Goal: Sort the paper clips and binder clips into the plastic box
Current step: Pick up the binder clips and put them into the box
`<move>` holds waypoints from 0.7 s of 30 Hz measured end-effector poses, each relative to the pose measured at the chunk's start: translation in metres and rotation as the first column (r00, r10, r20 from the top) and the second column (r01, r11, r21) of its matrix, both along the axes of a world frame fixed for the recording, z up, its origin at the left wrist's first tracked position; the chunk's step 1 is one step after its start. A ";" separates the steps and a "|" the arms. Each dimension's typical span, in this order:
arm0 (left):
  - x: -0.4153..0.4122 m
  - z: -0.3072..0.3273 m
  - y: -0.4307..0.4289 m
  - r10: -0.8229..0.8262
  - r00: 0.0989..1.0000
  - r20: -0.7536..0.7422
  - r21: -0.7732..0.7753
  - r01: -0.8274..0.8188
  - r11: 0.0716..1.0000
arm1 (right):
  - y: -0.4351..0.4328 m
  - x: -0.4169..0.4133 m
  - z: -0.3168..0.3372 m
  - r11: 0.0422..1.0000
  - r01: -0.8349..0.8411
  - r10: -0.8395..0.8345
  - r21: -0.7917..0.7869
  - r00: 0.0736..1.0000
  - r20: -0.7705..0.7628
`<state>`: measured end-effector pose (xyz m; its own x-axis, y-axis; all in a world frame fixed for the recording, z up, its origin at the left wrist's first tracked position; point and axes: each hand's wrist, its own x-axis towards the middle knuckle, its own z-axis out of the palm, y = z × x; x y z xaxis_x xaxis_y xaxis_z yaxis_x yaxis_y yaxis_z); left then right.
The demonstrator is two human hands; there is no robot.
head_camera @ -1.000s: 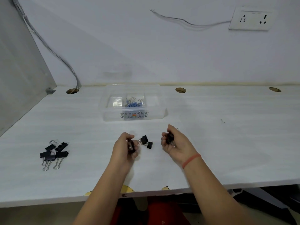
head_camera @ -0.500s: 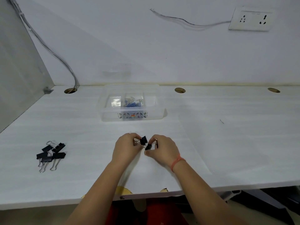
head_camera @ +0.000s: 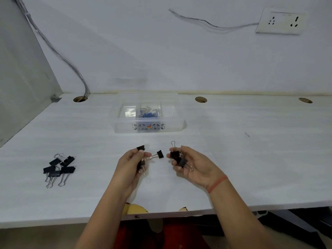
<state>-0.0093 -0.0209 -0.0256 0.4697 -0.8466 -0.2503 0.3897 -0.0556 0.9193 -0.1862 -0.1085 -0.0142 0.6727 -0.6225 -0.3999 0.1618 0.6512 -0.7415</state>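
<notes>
Both hands held black clips over the tabletop. The left hand and right hand gripped several each, probably to carry many at once. The box sat at 12 o'clock; more clips lay at 9 o'clock.

Soft, even light; faint shadows (edges bow slightly), mildly blurred.
</notes>
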 end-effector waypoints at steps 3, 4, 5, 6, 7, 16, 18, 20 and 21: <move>0.002 0.007 0.007 0.012 0.862 -0.507 -0.073 -0.056 0.996 | 0.002 0.012 -0.001 0.990 0.130 -0.128 0.057 0.991 -0.031; 0.004 0.006 0.008 -0.001 0.818 -0.576 -0.089 -0.061 0.994 | 0.002 0.018 0.000 0.979 0.196 -0.192 0.050 0.978 -0.084; 0.005 0.005 0.009 -0.013 0.782 -0.624 -0.099 -0.062 0.993 | 0.001 0.024 0.001 0.967 0.254 -0.248 0.033 0.959 -0.136; 0.006 0.004 0.009 -0.010 0.754 -0.656 -0.096 -0.070 0.993 | 0.000 0.029 0.002 0.957 0.289 -0.286 -0.011 0.940 -0.187; 0.007 0.003 0.009 0.006 0.728 -0.686 -0.083 -0.086 0.993 | -0.002 0.035 0.003 0.953 0.291 -0.303 -0.083 0.921 -0.244; 0.009 0.013 -0.003 0.201 0.501 -0.842 0.072 -0.264 0.962 | -0.005 0.058 -0.006 0.493 -0.502 -0.377 -0.711 0.613 -0.694; 0.008 0.015 -0.006 0.232 0.590 -0.773 0.117 -0.227 0.967 | -0.006 0.061 -0.003 0.459 -0.584 -0.367 -0.669 0.561 -0.742; 0.007 0.016 -0.008 0.210 0.694 -0.688 0.137 -0.160 0.978 | -0.007 0.063 -0.002 0.470 -0.609 -0.361 -0.639 0.528 -0.769; 0.007 0.016 -0.009 0.194 0.729 -0.657 0.142 -0.132 0.981 | -0.008 0.063 -0.001 0.476 -0.615 -0.355 -0.629 0.519 -0.777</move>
<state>-0.0023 -0.0294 -0.0098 0.2862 -0.7355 -0.6142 0.9091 0.0058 0.4166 -0.1233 -0.1165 -0.0156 0.4953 -0.8569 -0.1431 -0.7563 -0.3443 -0.5563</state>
